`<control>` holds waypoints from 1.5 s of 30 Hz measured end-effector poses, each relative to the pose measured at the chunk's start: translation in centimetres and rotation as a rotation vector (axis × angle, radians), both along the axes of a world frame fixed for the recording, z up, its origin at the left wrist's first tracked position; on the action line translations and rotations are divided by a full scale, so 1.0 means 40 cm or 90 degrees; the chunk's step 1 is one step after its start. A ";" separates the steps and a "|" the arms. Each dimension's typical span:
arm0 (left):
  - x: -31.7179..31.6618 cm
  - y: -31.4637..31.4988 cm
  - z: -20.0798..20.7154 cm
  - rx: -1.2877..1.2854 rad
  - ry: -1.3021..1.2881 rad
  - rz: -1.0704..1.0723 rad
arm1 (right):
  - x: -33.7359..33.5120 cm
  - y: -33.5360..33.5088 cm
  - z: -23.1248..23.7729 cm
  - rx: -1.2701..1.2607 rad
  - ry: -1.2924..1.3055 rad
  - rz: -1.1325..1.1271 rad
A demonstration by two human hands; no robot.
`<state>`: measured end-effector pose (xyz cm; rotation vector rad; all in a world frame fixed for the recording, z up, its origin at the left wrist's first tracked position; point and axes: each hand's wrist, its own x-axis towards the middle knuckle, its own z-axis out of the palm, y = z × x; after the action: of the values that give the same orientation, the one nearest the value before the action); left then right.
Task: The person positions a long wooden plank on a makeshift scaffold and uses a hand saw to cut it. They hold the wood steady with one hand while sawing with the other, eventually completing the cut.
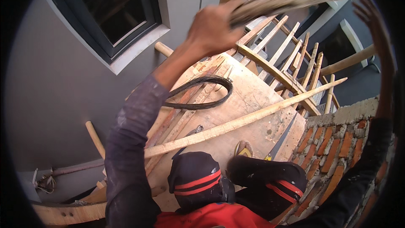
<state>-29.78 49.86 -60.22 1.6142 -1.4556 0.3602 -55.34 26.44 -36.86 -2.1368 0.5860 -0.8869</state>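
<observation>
**One streaked bundle held aloft above the plywood**

Grips the near end of one long grey-brown streaked bundle with the left hand, closed in a tight fist. Reaches with the right hand to the bundle's far end, at the upper right; too blurred there for telling whether gripping or merely touching. Spans the space between both hands with the bundle, high over the plywood sheet; no telling, through the blur, whether of wire or of wood.

To be counted below: one loop of dark wire, resting partly across rough boards; one long pale batten, slanting over the sheet; one saw blade, near the right knee; one small dark tool, of unclear kind. Also visible: one sandalled foot, two black trouser legs with red stripes, one brick wall at right, one dark-framed window at upper left, several wooden slats beyond.
</observation>
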 end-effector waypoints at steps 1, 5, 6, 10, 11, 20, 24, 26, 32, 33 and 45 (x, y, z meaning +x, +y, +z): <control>0.039 0.037 -0.073 0.045 -0.049 0.038 | -0.001 -0.060 -0.118 -0.051 0.016 0.019; 0.142 0.175 -0.373 0.239 -0.056 0.097 | -0.056 0.051 -0.422 -0.114 0.130 -0.023; 0.166 0.209 -0.436 0.329 -0.059 0.121 | -0.077 0.112 -0.492 -0.050 0.155 -0.001; 0.205 0.261 -0.594 0.403 -0.039 0.091 | -0.269 0.254 -0.782 -0.059 0.185 -0.069; 0.223 0.284 -0.645 0.397 -0.027 0.091 | -0.318 0.280 -0.859 -0.029 0.180 -0.120; 0.213 0.336 -0.798 0.457 -0.013 0.170 | -0.744 0.543 -1.337 0.070 0.535 -0.450; 0.224 0.361 -0.811 0.584 -0.030 0.190 | -0.786 0.651 -1.392 0.105 0.581 -0.458; 0.234 0.359 -0.821 0.582 -0.041 0.181 | -0.779 0.683 -1.401 0.136 0.592 -0.461; 0.267 0.371 -0.793 0.620 0.047 0.111 | -0.703 0.658 -1.402 0.191 0.621 -0.465; 0.256 0.378 -0.787 0.586 0.016 0.150 | -0.704 0.650 -1.426 0.194 0.627 -0.458; -0.020 0.229 -0.530 0.680 0.319 -0.157 | -0.766 0.553 -1.391 0.063 0.407 -0.610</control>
<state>-30.58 59.02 -81.43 2.0437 -1.4758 -1.0691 -85.98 48.57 -92.52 -1.9870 2.0301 -0.5660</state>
